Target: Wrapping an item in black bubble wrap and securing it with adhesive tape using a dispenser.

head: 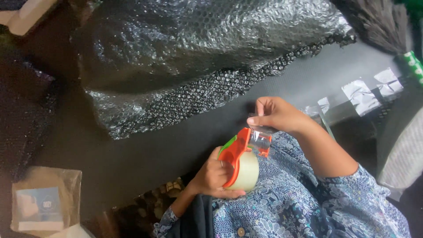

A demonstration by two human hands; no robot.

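I am holding the orange tape dispenser (238,161) with its clear roll in my lap at about 6 o'clock, my left hand (214,176) wrapped around it, while my right hand (278,115) is pinching the free tape end (261,134) at 12 o'clock of it. I am judging the tape light, thin and very sticky, so it is better taken by the edge. The cutting blade is staying hard to make out, and the big bubble wrap sheet (198,57) is hiding whatever lies under it.
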